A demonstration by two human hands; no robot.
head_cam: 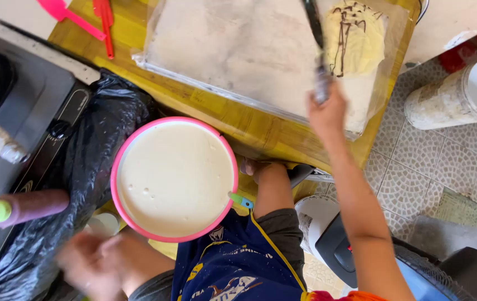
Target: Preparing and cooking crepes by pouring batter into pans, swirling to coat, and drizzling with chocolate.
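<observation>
Two hands are yours here: your left hand (91,266), at seven o'clock, is a motion blur above the black plastic bag (91,139), so you cannot tell whether its fingers are spread or curled. Just beyond it, the pink-rimmed bowl (115,184) of smooth pale batter overhangs the near edge of the yellow wooden table (233,120). At nine o'clock a brown squeeze bottle (27,206) with a green tip lies on the bag. Your right hand (327,114), at one o'clock, grips a dark-handled tool (316,42), cut off at the top, beside a folded crepe (355,36) on the plastic-wrapped board (233,50).
</observation>
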